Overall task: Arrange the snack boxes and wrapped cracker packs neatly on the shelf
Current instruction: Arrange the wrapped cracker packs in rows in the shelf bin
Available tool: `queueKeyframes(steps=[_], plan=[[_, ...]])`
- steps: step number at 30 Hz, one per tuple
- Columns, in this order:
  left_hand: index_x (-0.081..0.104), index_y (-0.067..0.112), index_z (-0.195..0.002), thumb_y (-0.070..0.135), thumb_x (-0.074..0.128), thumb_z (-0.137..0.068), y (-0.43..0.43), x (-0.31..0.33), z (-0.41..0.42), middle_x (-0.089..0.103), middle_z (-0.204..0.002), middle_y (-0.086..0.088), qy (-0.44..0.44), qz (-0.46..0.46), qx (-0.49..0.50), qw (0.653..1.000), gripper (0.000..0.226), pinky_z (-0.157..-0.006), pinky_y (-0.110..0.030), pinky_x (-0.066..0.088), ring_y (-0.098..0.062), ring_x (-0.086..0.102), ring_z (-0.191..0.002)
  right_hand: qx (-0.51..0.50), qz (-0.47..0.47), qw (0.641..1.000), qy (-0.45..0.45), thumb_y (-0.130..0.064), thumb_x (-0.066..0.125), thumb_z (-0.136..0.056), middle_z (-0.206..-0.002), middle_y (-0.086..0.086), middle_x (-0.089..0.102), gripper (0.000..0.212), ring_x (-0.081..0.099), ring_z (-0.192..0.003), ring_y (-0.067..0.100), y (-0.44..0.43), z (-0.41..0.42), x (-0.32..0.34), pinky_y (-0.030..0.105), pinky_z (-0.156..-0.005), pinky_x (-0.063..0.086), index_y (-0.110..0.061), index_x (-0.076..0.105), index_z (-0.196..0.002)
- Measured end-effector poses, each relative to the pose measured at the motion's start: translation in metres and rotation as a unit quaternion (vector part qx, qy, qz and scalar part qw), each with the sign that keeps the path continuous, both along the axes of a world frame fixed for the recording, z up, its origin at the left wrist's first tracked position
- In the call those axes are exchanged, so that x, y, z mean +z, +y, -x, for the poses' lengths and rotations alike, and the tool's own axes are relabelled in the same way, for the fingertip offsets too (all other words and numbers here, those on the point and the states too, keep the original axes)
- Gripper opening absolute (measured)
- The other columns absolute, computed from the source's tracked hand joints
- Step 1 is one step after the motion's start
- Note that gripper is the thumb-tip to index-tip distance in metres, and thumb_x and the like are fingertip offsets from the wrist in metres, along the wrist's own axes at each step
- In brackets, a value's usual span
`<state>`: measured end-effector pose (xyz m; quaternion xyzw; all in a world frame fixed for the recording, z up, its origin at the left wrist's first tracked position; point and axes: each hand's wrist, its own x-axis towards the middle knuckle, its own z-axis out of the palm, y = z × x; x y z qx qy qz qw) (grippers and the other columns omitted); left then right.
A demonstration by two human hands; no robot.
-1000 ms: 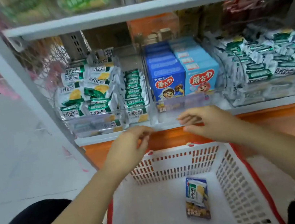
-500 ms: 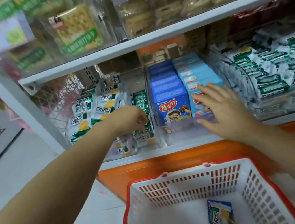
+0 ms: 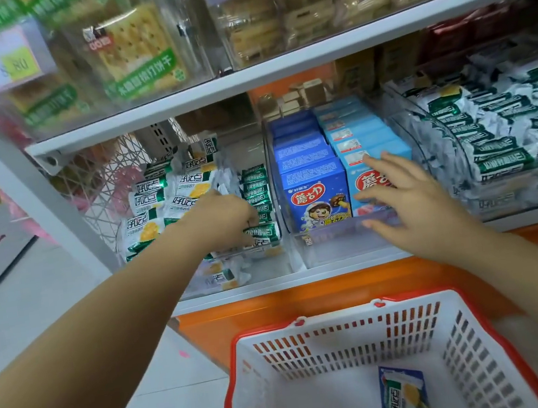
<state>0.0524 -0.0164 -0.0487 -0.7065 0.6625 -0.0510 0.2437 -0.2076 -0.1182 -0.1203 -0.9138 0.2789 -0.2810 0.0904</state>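
- Head view: the left hand [image 3: 225, 220] is in the left bin, fingers curled against the front of the upright pack row [image 3: 255, 192]. The thumb is hidden, so I cannot tell whether it pinches a pack or only presses.
- The right hand [image 3: 408, 198] is open with fingers spread. Its fingertips lie on the front pale box [image 3: 367, 186] and its thumb is at the clear bin wall [image 3: 335, 246].
- The boxes stand in two files on the shelf [image 3: 306, 280], with the dark box [image 3: 314, 194] heading the left one.
- Risk: a shove on the pale box above its middle would likely tip it back and skew its file (the ones behind look tightly butted).
- Risk: the thin packs stand on edge, so pulling one out could make the row slump like dominoes.
- Risk: the loose packs [image 3: 165, 211] beside the row lie heaped, and a sweep of the wrist could spill them into it.
- One spare pack [image 3: 403, 392] lies in the basket [image 3: 315, 346], easily forgotten.
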Motion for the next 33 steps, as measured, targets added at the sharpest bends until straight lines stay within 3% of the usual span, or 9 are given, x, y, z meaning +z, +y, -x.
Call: queueKeyframes(steps=[5,9,12,17,21,24,26,31,33], plan=[[0.057,0.022,-0.12,0.04,0.056,-0.092,0.03,0.025,0.001,0.061,-0.116,0.003,0.041,0.134,0.019,0.99,0.034,-0.088,-0.032,0.04,-0.021,0.057,-0.099,-0.002,-0.02,1.0,-0.008,-0.024,0.072,-0.082,-0.151,0.005,0.035,0.036,0.022,-0.143,0.029,0.0,0.001,0.0,0.06,-0.109,0.026,-0.019,0.066,-0.117],[0.063,0.017,-0.116,0.036,0.063,-0.088,0.07,0.031,0.01,0.064,-0.111,0.0,0.105,0.286,0.021,0.952,0.033,-0.087,-0.035,0.043,-0.024,0.062,-0.094,0.006,-0.01,0.999,-0.032,-0.018,0.074,-0.079,-0.143,0.011,0.045,0.035,0.032,-0.138,0.034,0.008,0.001,0.005,0.06,-0.106,0.03,-0.014,0.067,-0.114],[0.067,0.014,-0.109,0.029,0.071,-0.082,0.096,0.02,0.027,0.067,-0.099,-0.001,0.202,0.358,0.007,0.911,0.03,-0.076,-0.033,0.049,-0.02,0.063,-0.085,0.052,-0.024,0.996,-0.072,-0.021,0.072,-0.081,-0.13,0.007,0.056,0.035,0.048,-0.125,0.028,0.028,-0.002,0.019,0.042,-0.103,0.035,-0.015,0.066,-0.116],[0.068,0.018,-0.105,0.033,0.074,-0.079,0.107,-0.01,0.057,0.059,-0.088,0.017,0.363,0.287,-0.006,0.886,0.03,-0.076,-0.028,0.049,-0.003,0.055,-0.08,0.136,-0.22,0.962,-0.089,-0.028,0.075,-0.078,-0.111,-0.016,0.062,0.043,0.057,-0.1,-0.004,0.077,-0.011,0.041,0.011,-0.088,0.044,-0.029,0.059,-0.117],[0.061,0.04,-0.09,0.035,0.071,-0.081,0.104,-0.026,0.068,0.06,-0.088,0.018,0.462,0.252,0.002,0.85,0.014,-0.077,-0.018,0.046,0.001,0.056,-0.084,0.131,-0.286,0.938,-0.144,-0.012,0.074,-0.078,-0.081,-0.013,0.066,0.022,0.06,-0.077,-0.001,0.094,-0.016,0.041,0.011,-0.074,0.045,-0.031,0.062,-0.08],[0.063,0.043,-0.094,0.026,0.073,-0.081,0.104,-0.033,0.073,0.065,-0.099,0.008,0.586,0.242,0.058,0.772,0.024,-0.078,-0.009,0.044,0.001,0.061,-0.081,0.106,-0.383,0.898,-0.187,-0.008,0.071,-0.08,-0.07,-0.001,0.062,0.019,0.056,-0.065,0.009,0.095,-0.011,0.033,0.023,-0.064,0.046,-0.017,0.057,-0.072],[0.067,0.04,-0.098,0.036,0.074,-0.07,0.103,-0.039,0.073,0.068,-0.102,0.006,0.689,0.223,0.121,0.678,0.029,-0.083,-0.021,0.05,-0.006,0.068,-0.082,0.07,-0.431,0.876,-0.206,-0.01,0.067,-0.084,-0.07,0.003,0.063,0.017,0.057,-0.066,0.013,0.094,-0.006,0.025,0.025,-0.064,0.045,-0.014,0.055,-0.073],[0.072,0.021,-0.086,0.038,0.076,-0.057,0.091,-0.066,0.079,0.072,-0.092,-0.006,0.798,0.227,0.214,0.516,0.033,-0.088,-0.037,0.05,-0.019,0.065,-0.087,0.013,-0.474,0.848,-0.238,-0.015,0.062,-0.089,-0.074,0.008,0.07,0.011,0.061,-0.066,0.013,0.094,-0.005,0.008,0.02,-0.063,0.046,-0.012,0.059,-0.079],[0.071,0.018,-0.078,0.044,0.085,-0.055,0.086,-0.074,0.082,0.068,-0.09,-0.018,0.813,0.235,0.233,0.48,0.037,-0.097,-0.055,0.043,-0.028,0.06,-0.087,-0.012,-0.464,0.849,-0.251,-0.017,0.061,-0.089,-0.074,0.017,0.068,0.012,0.059,-0.059,0.017,0.093,-0.004,0.005,0.023,-0.058,0.047,-0.007,0.06,-0.083]])
